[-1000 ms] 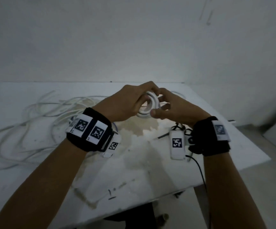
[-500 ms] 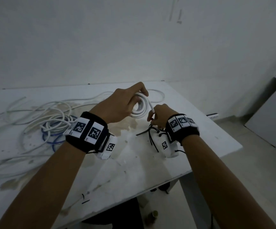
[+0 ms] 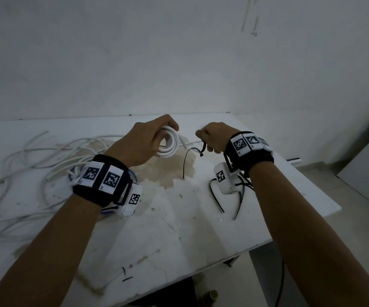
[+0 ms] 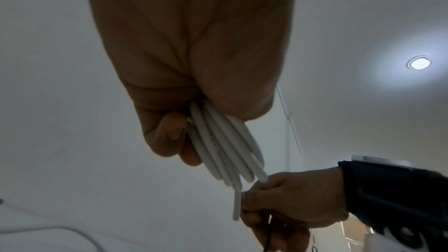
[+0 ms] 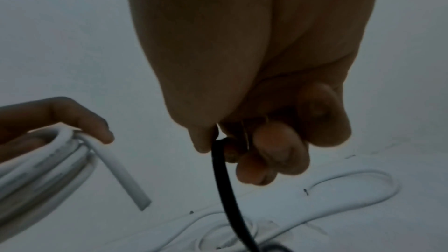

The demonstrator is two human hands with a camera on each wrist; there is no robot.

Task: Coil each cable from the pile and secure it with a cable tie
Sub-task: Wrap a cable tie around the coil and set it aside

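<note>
My left hand (image 3: 150,140) grips a small coil of white cable (image 3: 171,144) above the middle of the white table (image 3: 179,229); in the left wrist view the coil (image 4: 223,147) fans out below the curled fingers (image 4: 167,133), one loose end hanging down. My right hand (image 3: 214,138), a short way to the right, pinches a black cable tie (image 3: 186,158) that droops toward the tabletop. The right wrist view shows the tie (image 5: 225,179) held between thumb and fingers, with the coil (image 5: 48,162) at the left. The hands are apart.
A pile of loose white cables (image 3: 35,165) with a blue one (image 3: 132,173) sprawls over the table's left half. More black ties (image 3: 227,200) lie under my right wrist. The table's right edge (image 3: 311,222) drops off to the floor. A wall stands behind.
My right hand dropped from the coil to the ties on the table, then rose holding one black tie. The left hand kept hold of the coil. The view shifted right.
</note>
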